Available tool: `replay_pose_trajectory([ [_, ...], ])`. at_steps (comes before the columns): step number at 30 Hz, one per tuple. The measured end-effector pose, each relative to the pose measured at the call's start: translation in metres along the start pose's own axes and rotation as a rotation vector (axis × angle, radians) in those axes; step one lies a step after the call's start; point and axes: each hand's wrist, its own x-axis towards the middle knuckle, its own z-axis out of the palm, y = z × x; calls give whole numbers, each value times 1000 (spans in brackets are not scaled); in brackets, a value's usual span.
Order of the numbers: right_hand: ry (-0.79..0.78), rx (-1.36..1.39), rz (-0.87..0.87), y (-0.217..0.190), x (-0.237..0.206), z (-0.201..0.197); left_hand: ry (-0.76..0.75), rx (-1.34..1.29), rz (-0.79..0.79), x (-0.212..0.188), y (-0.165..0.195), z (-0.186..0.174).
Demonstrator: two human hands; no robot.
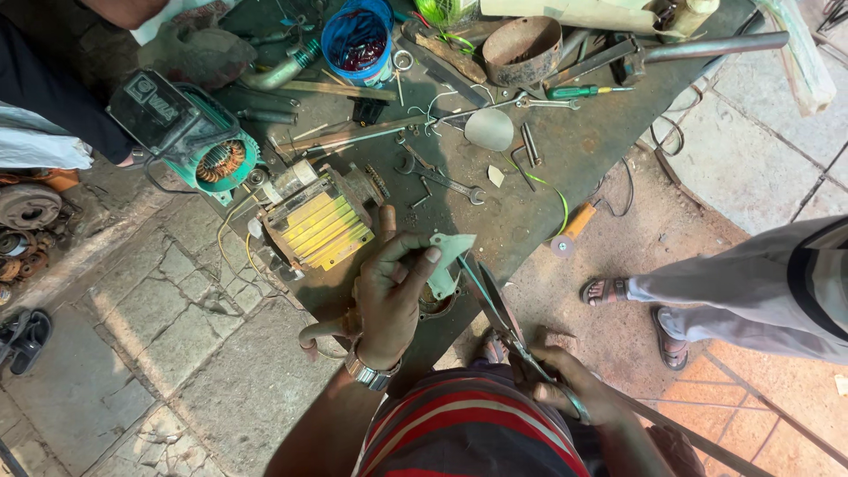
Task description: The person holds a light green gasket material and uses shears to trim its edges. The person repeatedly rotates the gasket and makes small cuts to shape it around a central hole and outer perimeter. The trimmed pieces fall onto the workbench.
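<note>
My left hand (pixel 389 296), a metal watch on its wrist, pinches a pale greenish sheet piece (pixel 449 258) over the near edge of the dark workbench (pixel 583 141). My right hand (pixel 574 389) grips the handles of long scissors (pixel 495 305). Their open blades point up toward the sheet piece and meet its lower right edge. A yellow-finned motor body (pixel 320 225) lies just left of my left hand. Beyond it rests a green power tool with an exposed copper winding (pixel 199 141).
The bench is strewn with spanners, rods, a screwdriver (pixel 579 90), a blue bucket (pixel 357 40) and a rusty round tin (pixel 521 49). A person in sandals (pixel 609 291) and grey trousers stands at right. Another person's arm shows top left. Stone paving lies below left.
</note>
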Motion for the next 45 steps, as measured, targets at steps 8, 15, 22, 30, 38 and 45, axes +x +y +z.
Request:
replay_pose_trajectory([
  [8,-33,-3,-146,-38,11,4,-315,-18,-21,-10,12,4],
  [15,-1,-65,-213,-68,15,14,-348,52,-17,-16,16,1],
  [22,-31,-105,-302,-80,26,13,-248,45,-8,-21,15,-4],
  [30,-138,-75,-264,-85,29,2,-171,62,19,-23,9,-5],
  [38,-97,31,-171,-76,29,2,-190,-187,-16,-28,-7,4],
  [45,-17,-117,-354,-54,24,1,-160,-87,-14,-31,-20,4],
])
